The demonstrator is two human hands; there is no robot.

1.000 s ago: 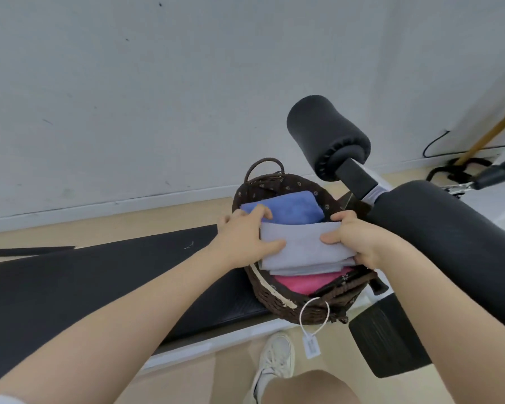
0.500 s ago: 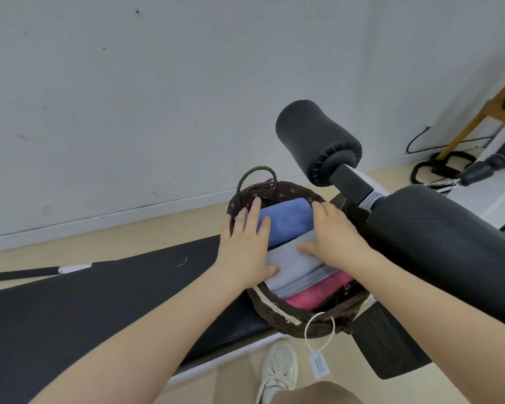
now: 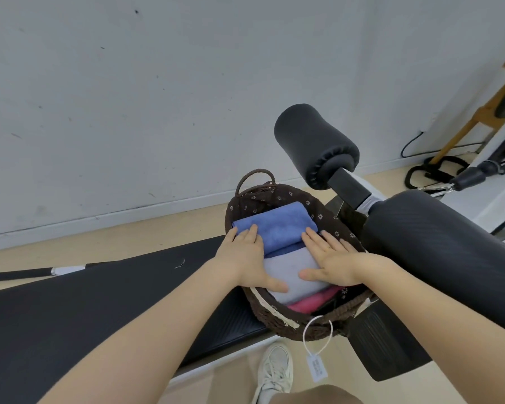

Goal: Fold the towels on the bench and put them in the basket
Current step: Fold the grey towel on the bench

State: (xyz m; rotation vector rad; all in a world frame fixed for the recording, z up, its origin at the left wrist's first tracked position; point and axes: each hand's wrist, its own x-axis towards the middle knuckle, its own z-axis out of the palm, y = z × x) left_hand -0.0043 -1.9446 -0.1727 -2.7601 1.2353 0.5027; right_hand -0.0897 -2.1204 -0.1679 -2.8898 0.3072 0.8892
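A dark brown wicker basket [image 3: 277, 193] with a flowered lining stands on the end of the black bench [image 3: 99, 298]. Three folded towels lie in it side by side: a blue towel [image 3: 277, 225] at the back, a grey towel [image 3: 289, 272] in the middle, a pink towel [image 3: 315, 301] at the front. My left hand [image 3: 245, 260] lies flat on the left ends of the blue and grey towels. My right hand [image 3: 330, 260] lies flat on their right ends. Both hands have straight fingers and press down.
A black foam roller pad [image 3: 312, 144] juts up behind the basket, and a thick black padded arm [image 3: 438, 243] runs along its right side. A white tag [image 3: 317, 367] hangs from the basket front. My white shoe [image 3: 274, 371] is on the floor below. Cables and a wooden frame [image 3: 478, 112] stand at far right.
A second ago both hands held the grey towel by its ends over the basket. They set it down between the blue and pink towels and now lie flat, pressing the towels.
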